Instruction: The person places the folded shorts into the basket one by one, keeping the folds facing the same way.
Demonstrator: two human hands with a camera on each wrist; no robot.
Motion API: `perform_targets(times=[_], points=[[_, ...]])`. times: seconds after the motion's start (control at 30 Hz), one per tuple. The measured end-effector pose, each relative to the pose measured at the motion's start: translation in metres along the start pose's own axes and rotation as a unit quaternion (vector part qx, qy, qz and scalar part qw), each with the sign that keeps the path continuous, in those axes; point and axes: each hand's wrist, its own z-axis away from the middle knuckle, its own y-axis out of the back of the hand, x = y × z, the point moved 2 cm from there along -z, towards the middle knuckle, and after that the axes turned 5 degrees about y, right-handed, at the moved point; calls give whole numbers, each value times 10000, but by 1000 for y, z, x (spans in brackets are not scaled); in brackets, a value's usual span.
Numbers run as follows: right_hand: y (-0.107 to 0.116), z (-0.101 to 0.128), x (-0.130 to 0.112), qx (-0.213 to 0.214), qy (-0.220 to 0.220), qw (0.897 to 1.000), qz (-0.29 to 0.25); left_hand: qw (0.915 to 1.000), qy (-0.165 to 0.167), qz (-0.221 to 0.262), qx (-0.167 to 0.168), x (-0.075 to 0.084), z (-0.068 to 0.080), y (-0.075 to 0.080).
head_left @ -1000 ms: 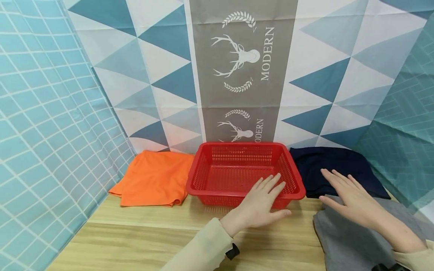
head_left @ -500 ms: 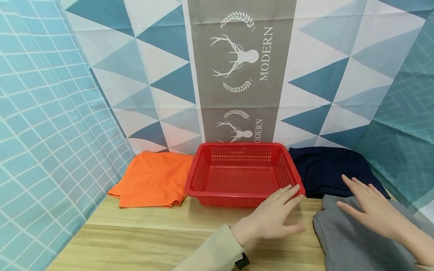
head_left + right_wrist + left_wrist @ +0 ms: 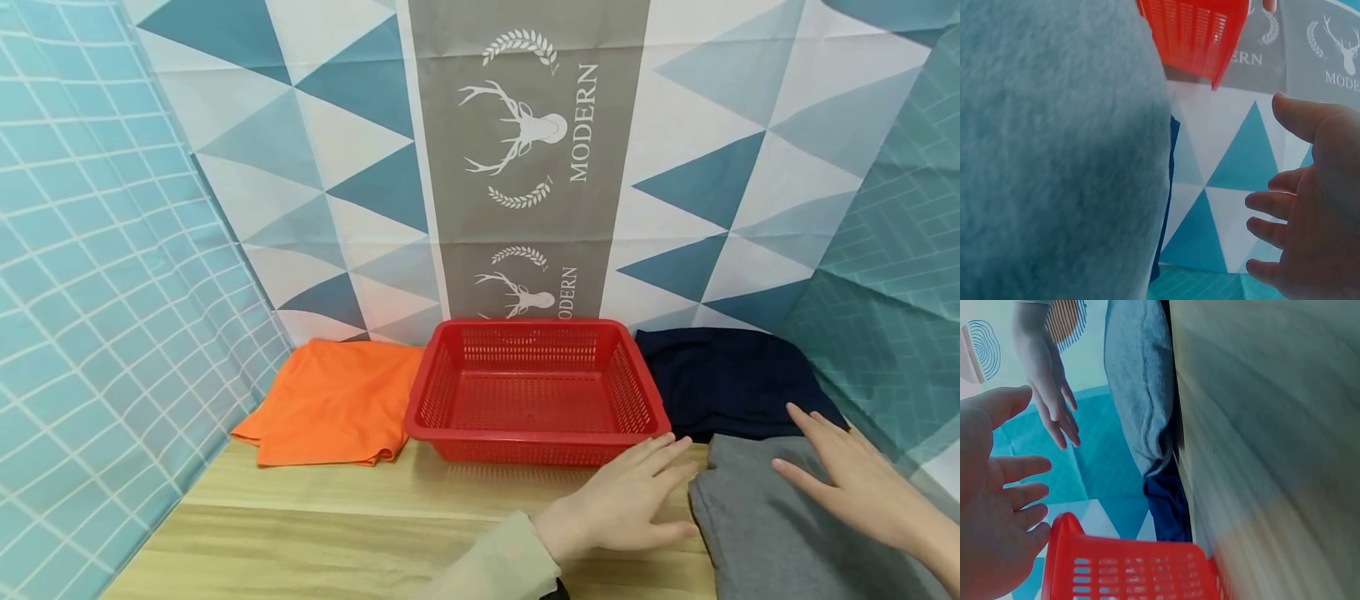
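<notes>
My left hand (image 3: 626, 500) hovers with fingers extended by the front right corner of a red plastic basket (image 3: 532, 450), between it and a folded grey cloth (image 3: 787, 525). Above the grey cloth's right part is my right hand (image 3: 862, 483), fingers straight and thumb spread, holding nothing. The right wrist view shows a gap between that hand and the grey cloth (image 3: 1054, 150). In the left wrist view, the left palm (image 3: 991, 506) holds nothing, and the basket (image 3: 1129, 569) lies beyond the fingers. Nothing lies inside the basket.
A folded orange cloth (image 3: 337, 404) lies left of the basket, and a folded navy cloth (image 3: 727, 383) lies to its right, behind the grey one. All are on a wooden table (image 3: 315, 533). Patterned sheets (image 3: 540, 167) hang behind and at the sides.
Both hands have moved to the right and a little toward me. The left hand has left the space over the basket's front rim; the right has moved away from the navy cloth.
</notes>
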Motion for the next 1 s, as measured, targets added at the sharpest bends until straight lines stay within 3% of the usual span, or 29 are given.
perform_targets(times=[0.17,0.33,0.5,0.6,0.77,1.0], points=[[-2,2,10,-86,-77,9999,-76,10000,-46,17,34,7,-5,-2],[-2,3,19,-331,-353,9973,-559,9999,-89,-94,81,12,-9,-5],[-3,5,30,-459,-604,9939,-794,9998,-11,55,-180,15,-12,-9],[-4,7,36,-454,-629,9937,-804,9983,130,437,-377,17,-14,-12],[-6,10,49,-516,-689,9930,-812,9863,435,1376,-794,19,-17,-19],[-13,17,62,-748,-875,9917,-573,9698,953,1955,-1106,25,-20,-30]])
